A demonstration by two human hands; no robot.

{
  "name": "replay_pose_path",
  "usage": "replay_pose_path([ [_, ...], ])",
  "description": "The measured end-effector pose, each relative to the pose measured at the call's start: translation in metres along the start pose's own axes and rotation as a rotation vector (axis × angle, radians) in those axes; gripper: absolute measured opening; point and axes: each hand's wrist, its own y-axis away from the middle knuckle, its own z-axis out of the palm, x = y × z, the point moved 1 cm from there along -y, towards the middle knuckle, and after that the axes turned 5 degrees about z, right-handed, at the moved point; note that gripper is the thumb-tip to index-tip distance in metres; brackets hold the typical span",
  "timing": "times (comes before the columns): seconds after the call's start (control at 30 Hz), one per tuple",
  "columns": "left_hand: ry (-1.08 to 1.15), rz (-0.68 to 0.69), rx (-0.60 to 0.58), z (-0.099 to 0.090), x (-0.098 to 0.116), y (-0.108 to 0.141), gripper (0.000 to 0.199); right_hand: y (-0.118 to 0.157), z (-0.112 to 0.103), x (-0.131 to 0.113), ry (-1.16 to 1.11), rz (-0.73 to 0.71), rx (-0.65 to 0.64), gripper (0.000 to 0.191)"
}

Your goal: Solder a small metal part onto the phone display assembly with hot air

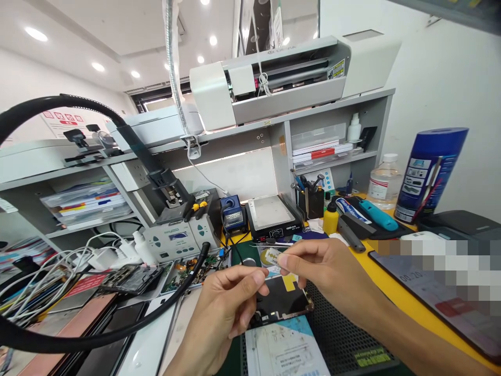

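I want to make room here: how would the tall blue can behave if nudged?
The blue can would probably tip if pushed near its top, being taller than wide. Once over, its round side would likely let it roll. Its weight is hard to judge, as the opaque wall hides the contents.

I count two hands, a left hand (230, 300) and a right hand (321, 269), and one black panel (287, 298) between them. Off to the right: one blue can (430, 175), one yellow bottle (331, 219), one clear bottle (384, 181). Far shelf top: one long white printer-like machine (274, 96).
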Motion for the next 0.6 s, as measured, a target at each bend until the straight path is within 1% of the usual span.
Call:
replay_pose_path([
  [0.13, -0.022, 0.031, 0.011, 0.001, 0.000, 0.000, 0.031, -0.002, -0.002, 0.001, -0.018, 0.011, -0.018, 0.024],
  [0.23, -0.036, 0.059, 0.027, 0.001, 0.000, 0.000, 0.032, -0.003, -0.002, 0.002, -0.055, 0.025, -0.038, 0.025],
  [0.47, -0.058, 0.181, 0.111, -0.006, -0.004, -0.003, 0.041, -0.004, -0.002, 0.005, -0.093, 0.043, -0.064, 0.029],
  [0.6, -0.027, 0.231, 0.139, -0.010, -0.006, -0.009, 0.046, -0.006, -0.003, 0.006, -0.107, 0.047, -0.066, 0.029],
])
